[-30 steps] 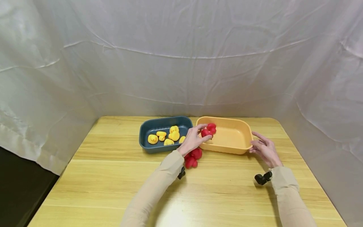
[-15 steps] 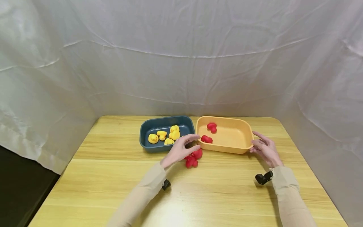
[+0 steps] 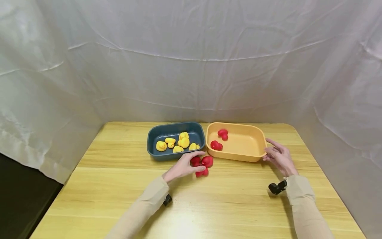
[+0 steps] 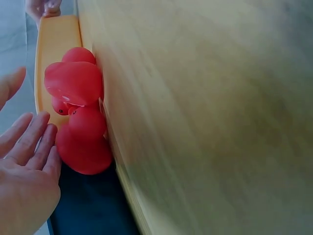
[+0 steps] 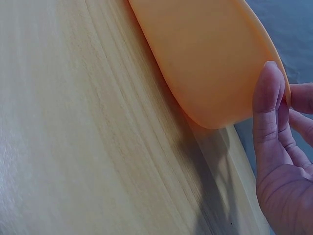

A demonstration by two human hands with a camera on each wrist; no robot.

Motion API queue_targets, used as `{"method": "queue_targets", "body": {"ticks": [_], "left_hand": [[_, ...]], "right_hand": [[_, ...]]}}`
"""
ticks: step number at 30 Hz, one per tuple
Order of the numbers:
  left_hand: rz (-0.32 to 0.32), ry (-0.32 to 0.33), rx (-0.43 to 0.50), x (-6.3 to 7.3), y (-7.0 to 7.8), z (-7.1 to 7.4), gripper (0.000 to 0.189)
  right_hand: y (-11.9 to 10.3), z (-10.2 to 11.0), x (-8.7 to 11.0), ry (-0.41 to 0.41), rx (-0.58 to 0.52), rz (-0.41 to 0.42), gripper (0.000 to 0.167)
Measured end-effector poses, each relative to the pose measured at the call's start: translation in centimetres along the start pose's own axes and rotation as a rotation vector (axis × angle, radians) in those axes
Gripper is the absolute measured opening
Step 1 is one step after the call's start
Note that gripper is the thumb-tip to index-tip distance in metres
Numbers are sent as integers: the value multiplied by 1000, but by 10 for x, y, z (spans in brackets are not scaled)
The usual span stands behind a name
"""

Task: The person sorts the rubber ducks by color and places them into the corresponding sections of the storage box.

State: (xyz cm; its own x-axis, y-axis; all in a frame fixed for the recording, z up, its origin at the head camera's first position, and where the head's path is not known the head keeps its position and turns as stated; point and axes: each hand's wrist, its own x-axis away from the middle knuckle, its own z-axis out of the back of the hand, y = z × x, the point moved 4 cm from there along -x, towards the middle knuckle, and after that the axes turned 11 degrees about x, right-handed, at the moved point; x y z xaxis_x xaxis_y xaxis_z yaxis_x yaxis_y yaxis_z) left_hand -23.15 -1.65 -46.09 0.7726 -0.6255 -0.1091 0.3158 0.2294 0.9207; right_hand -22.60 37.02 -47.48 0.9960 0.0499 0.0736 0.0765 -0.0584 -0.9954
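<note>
My left hand (image 3: 182, 166) is over several red rubber ducks (image 3: 207, 161) on the table, thumb and fingers spread apart with nothing gripped. In the left wrist view the fingers lie beside a red duck (image 4: 84, 147); whether they touch it I cannot tell. The right hand (image 3: 280, 159) pinches the right end of a yellow-orange basket (image 3: 243, 142), its thumb (image 5: 267, 93) on one side of the wall and fingers on the other. Two red ducks (image 3: 216, 145) sit inside this basket, toward its left end.
A dark blue basket (image 3: 158, 157) holding several yellow ducks (image 3: 161, 146) stands left of the orange one, almost touching it. Both are near the back of the wooden table (image 3: 226, 199). A pale curtain (image 3: 191, 83) hangs behind and at the sides.
The left hand has let go of a red duck inside the orange basket, then drawn back left and down to the ducks on the table. The right hand stays at the basket.
</note>
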Motion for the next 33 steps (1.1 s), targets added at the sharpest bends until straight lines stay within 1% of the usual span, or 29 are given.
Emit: {"method": "queue_targets", "body": {"ticks": [4,8,15,19,23,26,30,33], "left_hand": [[13,5,-30,-2,-1,-1,55],[0,10,-60,-4,-1,-3,46],[19,-23,-92,-8,-1,-6,39],[4,-46,-115,-11,1,-9,36],[8,-64,-136,-14,2,-13,36],[25,-73,-135,-15,3,-16,37],[51,-69,-132,-17,2,-20,40],[71,-51,-143,-18,0,-22,43]], "right_hand": [[0,0,-1,0,0,3,70],[0,0,-1,5,2,0,70],[1,0,-1,9,12,-5,70],[1,0,-1,9,11,-6,70],[1,0,-1,7,7,-8,70],[0,0,0,6,8,-6,71],[0,0,0,6,8,-5,71],[0,0,1,7,12,-7,71]]}}
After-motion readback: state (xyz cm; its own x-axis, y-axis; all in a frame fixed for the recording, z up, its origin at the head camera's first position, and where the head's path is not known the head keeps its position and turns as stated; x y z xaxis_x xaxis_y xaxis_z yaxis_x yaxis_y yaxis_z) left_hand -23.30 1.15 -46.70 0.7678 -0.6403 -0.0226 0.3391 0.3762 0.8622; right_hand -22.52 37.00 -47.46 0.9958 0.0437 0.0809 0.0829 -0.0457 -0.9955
